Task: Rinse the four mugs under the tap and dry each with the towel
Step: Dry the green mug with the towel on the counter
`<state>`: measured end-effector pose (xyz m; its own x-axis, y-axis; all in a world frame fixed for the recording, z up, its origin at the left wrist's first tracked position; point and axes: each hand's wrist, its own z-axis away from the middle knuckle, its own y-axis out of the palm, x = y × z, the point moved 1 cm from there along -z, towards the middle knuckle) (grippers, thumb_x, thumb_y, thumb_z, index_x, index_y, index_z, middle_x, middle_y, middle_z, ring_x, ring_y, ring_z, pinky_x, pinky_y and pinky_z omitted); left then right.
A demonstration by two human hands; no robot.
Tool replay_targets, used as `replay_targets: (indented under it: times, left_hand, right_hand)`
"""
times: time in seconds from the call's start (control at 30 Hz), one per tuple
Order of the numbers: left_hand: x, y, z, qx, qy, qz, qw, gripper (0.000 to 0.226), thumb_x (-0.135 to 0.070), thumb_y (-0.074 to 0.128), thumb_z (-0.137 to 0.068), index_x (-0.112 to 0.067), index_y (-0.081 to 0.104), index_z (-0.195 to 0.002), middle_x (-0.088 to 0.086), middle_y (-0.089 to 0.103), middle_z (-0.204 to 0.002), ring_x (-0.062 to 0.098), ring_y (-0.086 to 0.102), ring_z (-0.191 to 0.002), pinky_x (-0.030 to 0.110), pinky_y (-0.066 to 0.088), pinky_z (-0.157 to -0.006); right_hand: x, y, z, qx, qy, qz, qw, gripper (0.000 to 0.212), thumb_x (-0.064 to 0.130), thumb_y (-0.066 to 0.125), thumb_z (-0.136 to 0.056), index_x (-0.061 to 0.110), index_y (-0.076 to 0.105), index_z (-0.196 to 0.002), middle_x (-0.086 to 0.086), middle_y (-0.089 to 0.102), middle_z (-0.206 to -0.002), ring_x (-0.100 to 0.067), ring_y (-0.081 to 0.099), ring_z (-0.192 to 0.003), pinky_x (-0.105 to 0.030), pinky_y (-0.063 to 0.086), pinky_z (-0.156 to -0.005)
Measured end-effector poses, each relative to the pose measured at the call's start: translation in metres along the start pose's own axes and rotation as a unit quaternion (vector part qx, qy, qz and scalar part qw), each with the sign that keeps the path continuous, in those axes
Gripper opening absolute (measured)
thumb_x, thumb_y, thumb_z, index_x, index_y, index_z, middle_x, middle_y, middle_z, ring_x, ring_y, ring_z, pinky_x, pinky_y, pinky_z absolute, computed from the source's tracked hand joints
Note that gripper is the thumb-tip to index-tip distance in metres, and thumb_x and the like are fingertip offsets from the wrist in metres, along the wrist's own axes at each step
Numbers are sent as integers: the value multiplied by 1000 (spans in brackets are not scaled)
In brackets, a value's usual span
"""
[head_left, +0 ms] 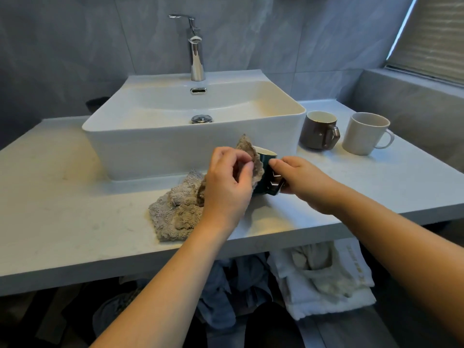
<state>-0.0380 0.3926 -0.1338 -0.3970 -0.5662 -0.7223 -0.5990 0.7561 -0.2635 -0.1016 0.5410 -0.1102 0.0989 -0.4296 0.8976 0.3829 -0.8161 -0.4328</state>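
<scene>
A dark green mug (266, 162) with a metallic handle is held just in front of the white basin (175, 144). My right hand (296, 178) grips it at the handle side. My left hand (229, 182) pinches part of the grey-brown towel (175, 209) against the mug's left side and rim; the rest of the towel lies bunched on the counter. A brown mug (318, 130) and a white mug (364, 133) stand upright on the counter to the right of the basin. The chrome tap (196, 49) is behind the basin, with no water running.
The pale stone counter (62, 197) runs left and right of the basin. Grey tiled walls close the back and right. Below the counter's front edge hang blue clothes (233, 285) and white towels (324, 280).
</scene>
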Motion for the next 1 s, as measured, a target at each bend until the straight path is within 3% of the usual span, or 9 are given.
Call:
replay_targets:
  times: [0.1, 0.2, 0.27, 0.43, 0.57, 0.67, 0.77, 0.87, 1.0]
  left_hand:
    - [5, -4, 11, 18, 29, -32, 999, 15, -11, 60, -89, -18, 65, -103, -5, 45, -109, 19, 54, -103, 38, 50, -90]
    - [1, -15, 12, -10, 33, 23, 999, 16, -8, 57, -92, -18, 61, -105, -3, 48, -108, 19, 56, -101, 39, 51, -90]
    - [-6, -20, 4, -54, 19, 41, 998, 12, -11, 56, -94, -20, 56, -101, 0, 50, -104, 19, 56, -97, 38, 51, -86]
    - [-15, -22, -13, -111, -165, 143, 969, 6, -28, 54, -100, -26, 54, -95, 8, 59, -105, 20, 60, -94, 40, 55, -85]
    - [-20, -18, -3, -97, -232, 173, 952, 8, -26, 54, -101, -25, 54, -93, 1, 63, -99, 15, 63, -90, 27, 55, -74]
    - [-29, -14, 15, -93, -164, 93, 978, 14, -17, 52, -100, -25, 54, -89, 2, 59, -99, 12, 59, -88, 24, 51, -74]
    - [-37, -21, 18, -124, -48, 79, 988, 16, -5, 55, -97, -18, 56, -87, 1, 54, -94, 9, 54, -82, 16, 46, -70]
    - [-35, -28, 11, -116, 48, 80, 989, 6, -6, 57, -97, -11, 60, -97, 1, 54, -101, 17, 57, -95, 32, 52, -80]
    - [-31, -30, 8, -93, 76, 122, 985, 20, -15, 57, -97, -9, 60, -116, 4, 52, -129, 25, 50, -125, 48, 46, -103]
  right_hand:
    - [1, 5, 10, 1, 28, -129, 991, 37, 32, 44, -105, 0, 62, -110, -23, 66, -118, -37, 66, -108, -46, 57, -93]
    - [10, 11, 24, -10, 33, -215, 976, 35, 29, 44, -106, 1, 65, -107, -11, 67, -95, -26, 68, -87, -37, 59, -83]
    - [17, 16, 32, -33, 50, -270, 961, 32, 30, 45, -105, 5, 64, -100, -6, 61, -80, -24, 67, -81, -39, 60, -81]
    - [39, 25, 43, -82, 97, -419, 899, 27, 26, 47, -105, 5, 53, -88, -5, 47, -78, -36, 70, -91, -51, 59, -81]
    - [53, 30, 52, -83, 105, -494, 859, 31, 26, 40, -107, 6, 47, -85, -18, 71, -76, -42, 69, -95, -50, 58, -78]
    - [61, 32, 56, -89, 105, -495, 858, 30, 27, 38, -108, 8, 47, -87, -27, 67, -105, -41, 70, -96, -47, 60, -76]
    - [69, 31, 59, -83, 106, -500, 855, 28, 27, 38, -108, 6, 49, -93, -30, 65, -108, -41, 69, -98, -47, 59, -73]
    - [75, 27, 64, -71, 107, -509, 851, 29, 26, 37, -108, 3, 50, -96, -32, 65, -110, -44, 68, -103, -51, 57, -81]
    - [79, 27, 69, -52, 107, -531, 839, 31, 26, 37, -108, -1, 52, -111, -33, 65, -114, -44, 67, -104, -54, 55, -89]
